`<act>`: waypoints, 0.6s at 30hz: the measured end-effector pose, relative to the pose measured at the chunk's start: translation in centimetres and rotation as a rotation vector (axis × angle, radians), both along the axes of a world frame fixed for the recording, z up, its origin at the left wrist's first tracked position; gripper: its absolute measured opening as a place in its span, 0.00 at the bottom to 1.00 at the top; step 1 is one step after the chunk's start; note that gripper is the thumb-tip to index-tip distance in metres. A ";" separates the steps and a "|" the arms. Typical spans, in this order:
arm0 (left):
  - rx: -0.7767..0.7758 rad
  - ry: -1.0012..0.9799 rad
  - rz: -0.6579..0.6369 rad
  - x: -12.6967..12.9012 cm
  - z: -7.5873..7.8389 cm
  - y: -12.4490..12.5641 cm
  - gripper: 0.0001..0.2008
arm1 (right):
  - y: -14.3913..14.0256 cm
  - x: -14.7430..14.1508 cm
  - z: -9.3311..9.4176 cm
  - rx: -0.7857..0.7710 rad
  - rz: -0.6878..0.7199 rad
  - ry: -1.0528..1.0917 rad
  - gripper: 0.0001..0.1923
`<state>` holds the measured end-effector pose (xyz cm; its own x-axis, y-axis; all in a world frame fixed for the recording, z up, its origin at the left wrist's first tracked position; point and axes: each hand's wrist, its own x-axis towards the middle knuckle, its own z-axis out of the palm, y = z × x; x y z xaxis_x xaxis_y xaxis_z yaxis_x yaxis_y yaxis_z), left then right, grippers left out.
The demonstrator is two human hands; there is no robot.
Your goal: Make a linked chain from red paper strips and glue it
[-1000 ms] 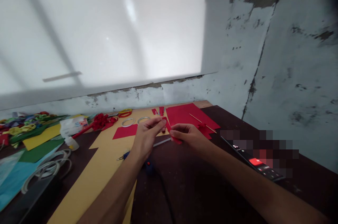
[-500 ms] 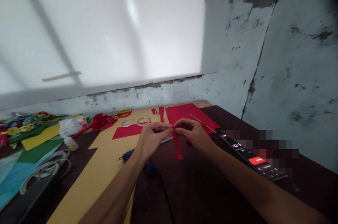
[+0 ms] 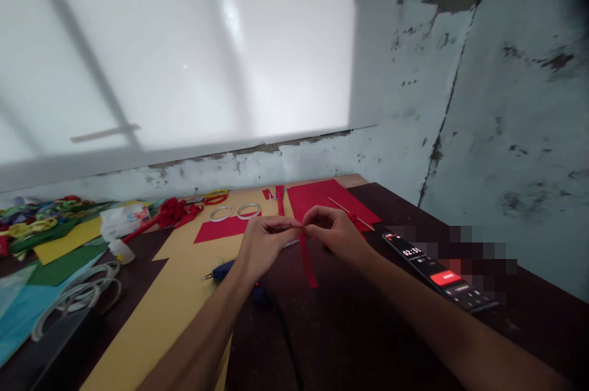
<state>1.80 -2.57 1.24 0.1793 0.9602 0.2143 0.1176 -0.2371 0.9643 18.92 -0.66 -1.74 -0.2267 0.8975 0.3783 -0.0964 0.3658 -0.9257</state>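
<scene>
Left hand [image 3: 262,245] and right hand [image 3: 335,232] fingertip to fingertip, both pinched on the top end of a red paper strip [image 3: 308,259] hanging down above the dark table [image 3: 350,329]; behind, a red sheet [image 3: 322,197] and two tape rings [image 3: 235,212]; to the right, a phone [image 3: 439,274]

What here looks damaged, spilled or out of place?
Nothing looks spilled. Both hands, left hand and right hand, pinch a red paper strip that hangs straight. The wall is stained and peeling, and craft scraps clutter the table's left end.
</scene>
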 end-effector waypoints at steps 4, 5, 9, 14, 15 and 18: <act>0.032 -0.019 -0.008 0.1 -0.1 0.0 0.07 | 0.1 0.0 -0.1 -0.006 -0.009 -0.010 0.03; 0.042 -0.022 -0.018 0.1 -0.2 0.0 0.08 | 0.0 -0.1 -0.1 0.005 -0.022 -0.021 0.03; 0.069 -0.019 -0.049 0.1 -0.4 0.2 0.09 | -0.1 -0.1 -0.1 0.062 -0.073 -0.073 0.03; 0.024 -0.058 -0.005 0.1 -0.4 0.2 0.07 | -0.4 -0.1 0.2 0.089 -0.031 -0.064 0.03; 0.008 -0.068 -0.007 0.1 -0.4 0.2 0.07 | -0.4 -0.1 0.2 0.094 -0.028 -0.067 0.03; -0.032 -0.093 0.001 0.0 -0.4 0.1 0.08 | -0.4 -0.1 0.3 0.091 -0.004 -0.050 0.03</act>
